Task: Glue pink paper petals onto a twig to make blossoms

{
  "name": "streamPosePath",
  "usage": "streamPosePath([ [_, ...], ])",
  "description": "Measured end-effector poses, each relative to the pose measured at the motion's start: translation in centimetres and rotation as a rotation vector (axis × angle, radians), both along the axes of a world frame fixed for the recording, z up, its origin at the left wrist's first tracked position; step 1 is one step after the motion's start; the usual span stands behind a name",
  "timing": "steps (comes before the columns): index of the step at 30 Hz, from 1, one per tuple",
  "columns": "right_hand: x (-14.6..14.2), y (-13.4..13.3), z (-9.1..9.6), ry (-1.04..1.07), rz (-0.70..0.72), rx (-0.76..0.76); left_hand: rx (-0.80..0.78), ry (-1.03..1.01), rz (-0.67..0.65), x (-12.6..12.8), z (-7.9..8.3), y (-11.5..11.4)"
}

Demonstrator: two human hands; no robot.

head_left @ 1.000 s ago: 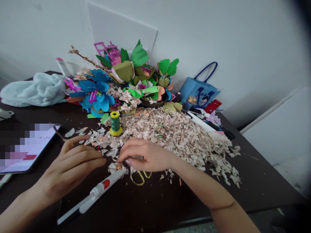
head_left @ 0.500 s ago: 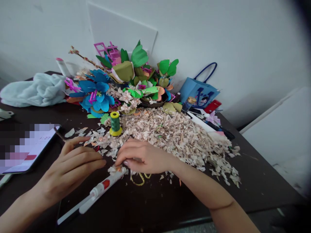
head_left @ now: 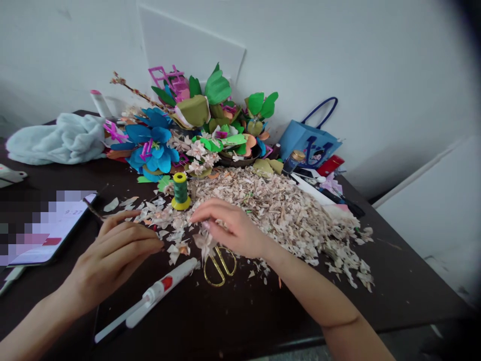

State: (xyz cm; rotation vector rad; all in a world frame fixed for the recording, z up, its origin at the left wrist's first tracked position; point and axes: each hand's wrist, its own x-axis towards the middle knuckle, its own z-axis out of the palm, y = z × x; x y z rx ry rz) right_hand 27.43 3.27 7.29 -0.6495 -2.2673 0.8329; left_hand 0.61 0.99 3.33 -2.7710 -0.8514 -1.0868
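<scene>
Left hand [head_left: 119, 246] half-closed at the edge of a pile of paper scraps [head_left: 270, 210], grip unclear; right hand [head_left: 231, 225] pinching a pale paper petal [head_left: 206, 244] just above gold scissors [head_left: 220, 266]; all on a dark table [head_left: 391, 296].

Over my feed, the person's left hand [head_left: 116, 250] and right hand [head_left: 235, 225] show slim, tapered fingers and short, rounded fingernails [head_left: 206, 225]. The right forearm [head_left: 311, 291] is slender and bare, with a faint crease [head_left: 340, 321] across it.
</scene>
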Motion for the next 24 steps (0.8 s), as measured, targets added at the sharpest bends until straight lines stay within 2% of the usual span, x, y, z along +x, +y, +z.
streamPosePath([
  [4,1.4,-0.1,-0.8,0.161,-0.195,-0.094,0.016,-0.033,0.134,0.2,-0.6,0.0],
  [8,3.0,-0.6,-2.2,0.197,-0.326,-0.184,0.037,-0.020,0.272,-0.1,-1.4,-0.1],
  [15,5.0,-1.9,-5.2,0.239,-0.467,-0.301,-0.109,-0.003,0.428,-0.3,-1.5,-0.1],
  [19,5.7,-2.1,-6.3,0.264,-0.507,-0.361,-0.086,0.027,0.527,-0.6,-1.5,-0.5],
  [22,6.1,-2.1,-6.7,0.278,-0.535,-0.392,-0.051,0.084,0.639,-1.2,-2.0,-0.9],
  [24,6.3,-2.1,-6.8,0.291,-0.549,-0.400,-0.084,0.137,0.734,-1.7,-2.4,-0.9],
])
